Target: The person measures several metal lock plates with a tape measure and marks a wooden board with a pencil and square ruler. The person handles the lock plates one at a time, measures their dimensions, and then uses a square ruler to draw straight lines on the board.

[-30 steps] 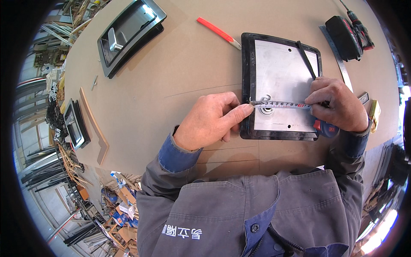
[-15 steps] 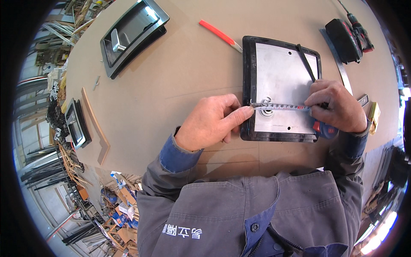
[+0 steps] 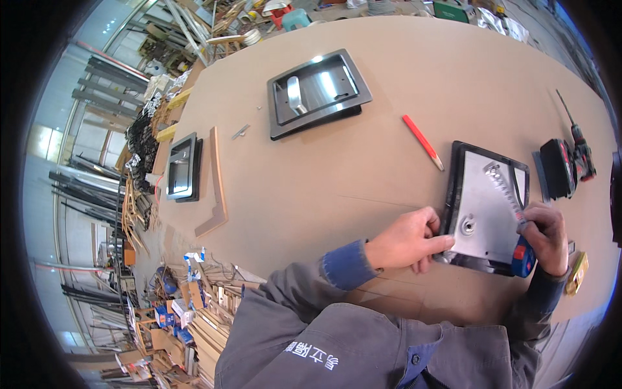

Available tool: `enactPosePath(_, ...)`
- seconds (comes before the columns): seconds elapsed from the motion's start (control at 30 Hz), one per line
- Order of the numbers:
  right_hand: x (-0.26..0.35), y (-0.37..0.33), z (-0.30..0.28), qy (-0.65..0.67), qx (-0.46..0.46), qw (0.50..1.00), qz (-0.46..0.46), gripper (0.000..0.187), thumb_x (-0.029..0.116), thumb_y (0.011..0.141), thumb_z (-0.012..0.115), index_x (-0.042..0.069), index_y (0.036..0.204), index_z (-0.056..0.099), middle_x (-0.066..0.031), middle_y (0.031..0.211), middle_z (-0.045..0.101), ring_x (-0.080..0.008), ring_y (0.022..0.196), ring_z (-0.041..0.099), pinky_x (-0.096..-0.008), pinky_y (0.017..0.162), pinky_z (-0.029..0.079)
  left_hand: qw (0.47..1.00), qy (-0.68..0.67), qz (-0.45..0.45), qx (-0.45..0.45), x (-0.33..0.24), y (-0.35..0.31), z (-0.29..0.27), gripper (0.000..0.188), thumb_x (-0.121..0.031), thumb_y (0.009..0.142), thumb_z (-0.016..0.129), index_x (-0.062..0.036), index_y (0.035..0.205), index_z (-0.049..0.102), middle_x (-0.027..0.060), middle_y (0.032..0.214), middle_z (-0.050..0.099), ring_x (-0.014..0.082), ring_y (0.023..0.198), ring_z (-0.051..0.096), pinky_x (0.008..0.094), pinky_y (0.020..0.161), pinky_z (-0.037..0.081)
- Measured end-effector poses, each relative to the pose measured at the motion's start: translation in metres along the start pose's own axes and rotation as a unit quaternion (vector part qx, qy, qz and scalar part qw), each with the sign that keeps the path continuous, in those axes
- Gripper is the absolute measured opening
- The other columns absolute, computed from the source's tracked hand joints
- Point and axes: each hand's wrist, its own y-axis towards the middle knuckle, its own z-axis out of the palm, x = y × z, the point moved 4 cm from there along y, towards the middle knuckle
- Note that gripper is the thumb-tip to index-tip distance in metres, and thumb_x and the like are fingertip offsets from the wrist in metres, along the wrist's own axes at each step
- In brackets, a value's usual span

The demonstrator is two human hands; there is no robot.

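Note:
A flat metal panel with a black rim (image 3: 479, 207) lies on the board, with a round fitting near its near-left part. My left hand (image 3: 409, 241) is closed at the panel's near-left edge, thumb on top and fingers curled beside it. In my right hand (image 3: 547, 235) is a tape measure (image 3: 522, 258) with a blue and red case, at the panel's right side. Its short length of blade slants toward the panel's far side, the end apart from the left rim. A narrow black strip (image 3: 515, 178) lies across the panel's right part.
A red carpenter's pencil (image 3: 422, 141) lies beyond the panel. Two recessed handle units (image 3: 324, 117) sit farther left, the smaller near an L-shaped wooden piece (image 3: 219, 188). A cordless drill (image 3: 576, 159) and a small yellow object (image 3: 576, 272) are at the right. Stacked scrap fills the left floor.
The tape's end has left the panel's left rim, and the blade now tilts toward the far side. My left hand has slid to the near-left corner. The view has swung left.

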Motion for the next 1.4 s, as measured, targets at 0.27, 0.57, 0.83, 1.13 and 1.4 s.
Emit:
enactPosePath(0.27,0.018,-0.003,-0.014,0.048,0.008,0.999,0.017,0.013,-0.001,0.087,0.058,-0.004,0.081,0.069,-0.0039,0.079,0.061,-0.0109,0.074,0.056,-0.0272,0.067,0.042,0.909,0.239,0.266,-0.216,-0.044,0.021,-0.040,0.024,-0.021,0.101,0.071,-0.0021,0.113,0.065,0.0093,0.094,0.072,0.0213,0.087,0.074,0.0347,0.074,0.058)
enactPosePath(0.57,0.017,-0.002,-0.018,0.049,-0.014,0.998,-0.033,0.010,0.000,0.088,0.060,-0.006,0.086,0.067,-0.0054,0.082,0.064,-0.0118,0.076,0.059,-0.0282,0.071,0.046,0.542,0.645,0.248,-0.478,-0.055,-0.039,-0.213,0.049,-0.022,0.087,0.084,-0.0127,0.134,0.070,0.0180,0.139,0.057,0.0406,0.127,0.052,0.0491,0.112,0.043)
enactPosePath(0.83,0.018,-0.006,-0.023,0.090,-0.050,0.995,-0.013,0.011,0.000,0.092,0.060,-0.006,0.089,0.069,-0.0045,0.082,0.063,-0.0093,0.077,0.059,-0.0257,0.071,0.047,0.545,0.669,0.227,-0.451,-0.072,-0.020,-0.251,0.039,-0.025,0.091,0.081,-0.0051,0.123,0.069,0.0132,0.139,0.060,0.0369,0.132,0.050,0.0474,0.108,0.048)
enactPosePath(1.13,0.022,-0.016,-0.039,0.112,-0.076,0.991,-0.001,0.012,0.001,0.090,0.058,-0.005,0.086,0.068,-0.0044,0.083,0.063,-0.0103,0.077,0.059,-0.0264,0.072,0.047,0.749,0.229,0.269,-0.560,-0.148,-0.128,-0.238,0.059,-0.046,0.108,0.062,0.0035,0.141,0.062,0.0212,0.130,0.071,0.0324,0.105,0.074,0.0414,0.092,0.058)
enactPosePath(1.4,0.042,-0.016,-0.033,-0.009,-0.015,0.997,-0.081,0.009,-0.002,0.085,0.061,-0.006,0.089,0.068,-0.0075,0.083,0.063,-0.0148,0.074,0.057,-0.0296,0.067,0.043,0.868,-0.207,0.321,-0.319,-0.074,-0.151,-0.126,0.055,-0.040,0.113,0.051,0.0025,0.148,0.056,0.0170,0.145,0.064,0.0272,0.128,0.066,0.0424,0.109,0.054)
